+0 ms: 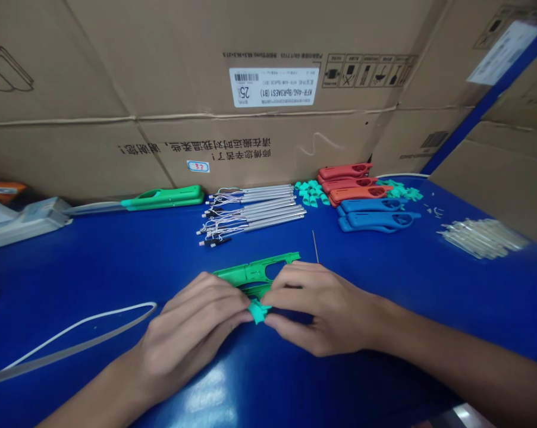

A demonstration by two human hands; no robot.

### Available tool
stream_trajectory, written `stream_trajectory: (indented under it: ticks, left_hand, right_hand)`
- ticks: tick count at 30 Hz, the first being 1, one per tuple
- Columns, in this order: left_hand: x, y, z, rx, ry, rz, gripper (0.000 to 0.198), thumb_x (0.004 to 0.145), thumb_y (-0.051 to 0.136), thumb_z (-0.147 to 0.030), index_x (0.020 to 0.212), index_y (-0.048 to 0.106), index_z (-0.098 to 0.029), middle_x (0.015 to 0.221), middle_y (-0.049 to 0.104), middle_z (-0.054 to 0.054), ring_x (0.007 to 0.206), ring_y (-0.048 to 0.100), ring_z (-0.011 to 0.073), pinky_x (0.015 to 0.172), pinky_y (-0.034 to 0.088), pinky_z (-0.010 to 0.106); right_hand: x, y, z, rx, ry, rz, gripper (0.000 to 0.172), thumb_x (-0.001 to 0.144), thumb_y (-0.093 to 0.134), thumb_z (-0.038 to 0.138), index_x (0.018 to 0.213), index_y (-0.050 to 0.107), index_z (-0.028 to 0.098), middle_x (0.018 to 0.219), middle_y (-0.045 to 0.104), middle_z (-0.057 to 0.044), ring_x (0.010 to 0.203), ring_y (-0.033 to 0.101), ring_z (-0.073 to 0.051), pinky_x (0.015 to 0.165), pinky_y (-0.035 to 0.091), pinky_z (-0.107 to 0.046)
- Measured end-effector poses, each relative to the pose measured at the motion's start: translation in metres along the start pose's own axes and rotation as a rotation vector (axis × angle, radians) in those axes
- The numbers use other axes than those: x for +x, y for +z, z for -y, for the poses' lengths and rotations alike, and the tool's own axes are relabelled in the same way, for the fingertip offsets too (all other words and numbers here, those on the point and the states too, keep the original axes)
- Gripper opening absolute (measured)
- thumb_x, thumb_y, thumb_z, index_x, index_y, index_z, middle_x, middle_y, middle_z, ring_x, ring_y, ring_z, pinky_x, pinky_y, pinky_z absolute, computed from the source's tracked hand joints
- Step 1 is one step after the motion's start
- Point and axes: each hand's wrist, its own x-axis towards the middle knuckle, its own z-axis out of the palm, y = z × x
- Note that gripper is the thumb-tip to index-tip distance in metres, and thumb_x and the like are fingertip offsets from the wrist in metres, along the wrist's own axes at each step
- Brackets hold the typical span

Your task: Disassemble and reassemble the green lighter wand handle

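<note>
Between the fingertips of both hands sits a small teal plastic piece point(258, 310), pinched from either side. My left hand point(197, 327) is closed on its left end, the fingers bent over it. My right hand point(315, 306) grips its right end between thumb and fingers. Just behind the hands lies a green lighter shell half point(245, 272), hollow side showing, with an oval opening near its right end. A second green shell part point(257, 290) shows below it, mostly hidden by my fingers. A thin metal rod point(315, 246) lies on the blue table behind my right hand.
Silver tubes with wires point(272, 209) lie in rows at the back. Teal pieces point(311, 192) are heaped beside red casings point(346, 172) and blue casings point(375, 221). Clear-wrapped sticks point(482, 236) lie right. A green lighter point(165, 197), a power strip point(27, 223) and a white cable point(85, 323) are left.
</note>
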Motion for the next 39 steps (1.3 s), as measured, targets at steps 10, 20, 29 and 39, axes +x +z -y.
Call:
stream_trajectory:
  ticks: [10,20,29,39]
  left_hand:
    - [0.0066,-0.0028,-0.0034,0.011,-0.012,0.089,0.018,0.09,0.066,-0.013,0.108,0.062,-0.015,0.091,0.07,0.008,0.083,0.063,0.0188,0.075,0.054,0.037]
    - [0.0046,-0.0014,-0.0036,0.003,-0.037,0.109,0.017,0.09,0.064,-0.008,0.105,0.062,-0.016,0.091,0.069,0.007,0.082,0.062,0.0179,0.075,0.051,0.036]
    - [0.0078,-0.0029,-0.0046,0.002,-0.04,0.112,0.021,0.089,0.063,-0.005,0.107,0.062,-0.016,0.091,0.069,0.007,0.082,0.061,0.0179,0.075,0.051,0.036]
    - [0.006,-0.0012,-0.004,0.002,-0.066,0.11,0.027,0.086,0.061,0.001,0.108,0.061,-0.014,0.09,0.067,0.006,0.083,0.058,0.0177,0.076,0.047,0.036]
  right_hand:
    - [-0.0016,-0.001,-0.0069,-0.061,-0.09,0.014,0.025,0.1,0.049,0.024,0.091,0.071,0.015,0.085,0.068,-0.006,0.08,0.064,-0.015,0.076,0.05,-0.026]
    - [-0.0014,0.0006,-0.0053,-0.093,-0.078,0.067,0.031,0.103,0.044,0.026,0.09,0.07,0.015,0.083,0.067,-0.006,0.079,0.061,-0.015,0.075,0.049,-0.027]
    - [-0.0016,-0.0004,-0.0056,-0.099,-0.069,0.076,0.029,0.102,0.046,0.028,0.09,0.07,0.015,0.085,0.067,-0.006,0.079,0.061,-0.015,0.076,0.049,-0.027]
    - [-0.0018,-0.0007,-0.0042,-0.054,-0.062,0.066,0.026,0.1,0.046,0.019,0.096,0.071,0.012,0.087,0.069,-0.008,0.082,0.062,-0.017,0.079,0.05,-0.028]
